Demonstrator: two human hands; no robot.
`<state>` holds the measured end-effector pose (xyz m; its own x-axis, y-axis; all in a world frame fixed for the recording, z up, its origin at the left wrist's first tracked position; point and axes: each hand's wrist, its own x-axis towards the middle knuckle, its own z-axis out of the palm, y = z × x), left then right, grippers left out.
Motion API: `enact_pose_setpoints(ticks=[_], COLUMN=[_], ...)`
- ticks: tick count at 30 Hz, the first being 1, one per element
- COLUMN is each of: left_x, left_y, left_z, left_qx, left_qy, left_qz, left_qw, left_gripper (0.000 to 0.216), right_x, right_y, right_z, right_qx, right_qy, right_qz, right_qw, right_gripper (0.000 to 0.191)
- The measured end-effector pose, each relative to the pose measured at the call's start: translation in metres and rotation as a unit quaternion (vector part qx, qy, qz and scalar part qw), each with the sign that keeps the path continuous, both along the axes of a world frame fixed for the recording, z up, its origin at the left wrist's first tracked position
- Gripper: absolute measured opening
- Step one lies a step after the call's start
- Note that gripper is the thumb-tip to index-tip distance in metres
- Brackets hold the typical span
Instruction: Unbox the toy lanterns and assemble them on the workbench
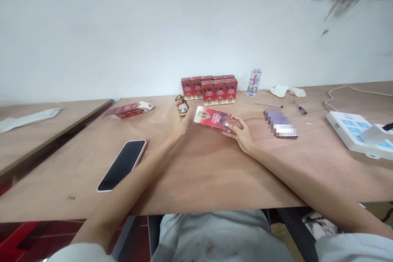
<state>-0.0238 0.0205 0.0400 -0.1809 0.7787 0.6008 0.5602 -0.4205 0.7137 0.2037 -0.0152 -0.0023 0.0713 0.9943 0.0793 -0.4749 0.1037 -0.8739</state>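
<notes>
Two things are held over the worktop [190, 184], a gilt ornament [183, 109] in the left hand [179, 125], a red box [213, 119] just right in the right hand [242, 136], seemingly a pairing step calling for alignment.

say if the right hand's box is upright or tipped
Tipped: the right hand holds the box sideways, white end toward the left hand.

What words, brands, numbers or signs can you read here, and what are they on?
None can be read with certainty.
Red box in the right hand: pale lettering, too blurred.
Standing red boxes: pale lettering, too small.
Bottle: red lettering, too blurred.
Power strip: any print on its blue patches, too small.
</notes>
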Motion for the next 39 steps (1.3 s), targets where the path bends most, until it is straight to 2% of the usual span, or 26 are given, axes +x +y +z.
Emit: enact_pose_setpoints(ticks=[3,7,12,16,21,24,26,28,30,31,35,39], left_x=[0.005,0.007,0.010,0.012,0.009,0.008,0.008,0.009,0.009,0.008,0.009,0.012], left_y=[-0.026,-0.038,-0.044,-0.044,-0.038,-0.036,-0.037,-0.038,-0.038,-0.038,-0.040,-0.044], left_z=[-0.015,-0.017,-0.011,-0.015,-0.023,-0.025,-0.025,-0.025,-0.025,-0.025,-0.025,-0.024], left_qx=[-0.086,-0.199,-0.193,-0.180,-0.243,-0.241,-0.232,-0.224,-0.213,-0.207,-0.194,-0.187], left_qy=[-0.065,-0.195,-0.291,-0.323,-0.397,-0.418,-0.424,-0.429,-0.428,-0.426,-0.417,-0.405], left_qz=[-0.120,-0.186,-0.238,-0.237,-0.200,-0.187,-0.186,-0.186,-0.184,-0.182,-0.201,-0.240], left_qw=[0.987,0.942,0.906,0.899,0.862,0.856,0.856,0.855,0.859,0.862,0.865,0.862], left_gripper=[0.051,0.052,0.058,0.055,0.036,0.031,0.031,0.032,0.033,0.034,0.036,0.039], right_x=[-0.005,-0.007,-0.006,-0.005,-0.004,-0.004,-0.003,-0.001,0.000,0.001,0.000,-0.003], right_y=[-0.009,-0.015,-0.014,-0.016,-0.017,-0.014,-0.012,-0.012,-0.012,-0.013,-0.012,-0.007], right_z=[0.001,0.001,0.000,0.001,0.002,-0.002,-0.005,-0.006,-0.006,-0.005,-0.005,-0.009], right_qx=[0.021,0.026,0.031,0.036,0.027,0.057,0.111,0.158,0.179,0.182,0.158,0.110], right_qy=[-0.013,-0.014,-0.014,-0.012,-0.020,-0.125,-0.226,-0.304,-0.340,-0.340,-0.312,-0.294], right_qz=[0.050,0.087,0.091,0.098,0.059,0.003,-0.032,-0.049,-0.052,-0.050,-0.054,-0.088], right_qw=[0.998,0.996,0.995,0.995,0.998,0.990,0.967,0.938,0.922,0.921,0.935,0.945], right_gripper=[0.042,0.047,0.048,0.042,0.040,0.051,0.050,0.037,0.019,0.015,0.031,0.014])
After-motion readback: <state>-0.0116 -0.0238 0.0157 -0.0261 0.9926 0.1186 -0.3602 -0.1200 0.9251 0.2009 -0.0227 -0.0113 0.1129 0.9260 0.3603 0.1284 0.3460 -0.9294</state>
